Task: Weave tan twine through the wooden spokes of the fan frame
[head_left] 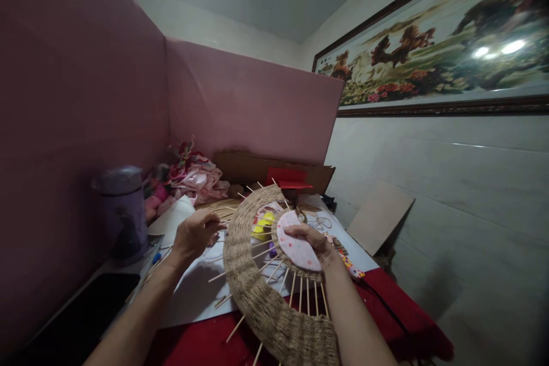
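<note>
A half-round woven fan (pixel 251 283) fills the middle of the view, tilted above the table. Its broad band of brown twisted cord runs across thin wooden sticks (pixel 301 294), which spread from the centre and poke out past the outer edge. At the centre is a pale pink polka-dot cloth piece (pixel 295 246), bordered by a narrow woven strip. My right hand (pixel 313 243) grips this centre, thumb on top of the cloth; its other fingers are hidden beneath. My left hand (pixel 198 234) is closed at the fan's left edge, fingertips pinching the end of a stick.
A lilac cup (pixel 124 220) and a black phone-like slab (pixel 86 311) are at the left. Behind lie heaped pink cloths (pixel 199 177), loose sticks and a cardboard strip (pixel 244 166). White sheeting (pixel 184 300) covers part of the red tablecloth (pixel 412 309). A board (pixel 380 217) leans at right.
</note>
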`<act>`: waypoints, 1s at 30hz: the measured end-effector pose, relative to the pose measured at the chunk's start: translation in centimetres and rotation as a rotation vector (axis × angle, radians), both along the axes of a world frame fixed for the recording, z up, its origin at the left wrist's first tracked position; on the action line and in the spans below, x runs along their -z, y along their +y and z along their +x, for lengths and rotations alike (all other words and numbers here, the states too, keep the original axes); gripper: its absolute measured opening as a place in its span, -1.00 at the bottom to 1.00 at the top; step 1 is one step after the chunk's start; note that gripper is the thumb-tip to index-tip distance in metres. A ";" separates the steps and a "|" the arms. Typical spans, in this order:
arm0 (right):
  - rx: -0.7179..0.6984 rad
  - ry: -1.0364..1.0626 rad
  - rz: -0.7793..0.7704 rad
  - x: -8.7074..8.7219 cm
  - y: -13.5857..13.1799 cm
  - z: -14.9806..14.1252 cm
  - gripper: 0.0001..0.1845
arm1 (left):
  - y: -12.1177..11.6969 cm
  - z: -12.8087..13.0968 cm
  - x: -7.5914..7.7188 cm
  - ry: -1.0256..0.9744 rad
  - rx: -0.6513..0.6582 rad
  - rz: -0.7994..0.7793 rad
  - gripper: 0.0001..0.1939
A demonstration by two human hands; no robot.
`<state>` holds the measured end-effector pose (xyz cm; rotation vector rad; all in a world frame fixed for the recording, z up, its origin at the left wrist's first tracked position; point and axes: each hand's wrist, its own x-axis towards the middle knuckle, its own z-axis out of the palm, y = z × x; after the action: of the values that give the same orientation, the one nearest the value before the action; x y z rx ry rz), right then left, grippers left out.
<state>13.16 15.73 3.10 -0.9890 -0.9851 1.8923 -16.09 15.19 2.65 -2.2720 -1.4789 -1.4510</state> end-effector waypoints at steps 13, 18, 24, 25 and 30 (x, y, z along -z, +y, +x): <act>-0.064 0.008 0.058 0.7 -0.1 0.5 -0.88 | -0.7 0.0 -1.5 -0.401 0.170 -0.250 -0.77; -0.083 0.024 0.107 0.7 -0.6 -0.3 -0.83 | -1.2 -0.7 -2.0 -0.726 0.364 -0.659 -0.65; -0.089 0.067 0.128 1.6 -1.2 -0.7 -0.84 | -2.0 -0.6 -2.1 -0.851 0.578 -0.791 -0.64; -0.096 0.068 0.132 1.7 -1.3 -0.7 -0.83 | -2.1 -0.5 -2.1 -0.856 0.591 -0.790 -0.64; -0.110 0.048 0.122 1.9 -1.1 -0.5 -0.79 | -2.2 0.0 -2.0 -0.853 0.598 -0.777 -0.68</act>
<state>12.64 14.62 1.22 -0.8298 -1.1323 1.9116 -16.09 13.00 4.64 -2.8684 -1.8928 -2.6450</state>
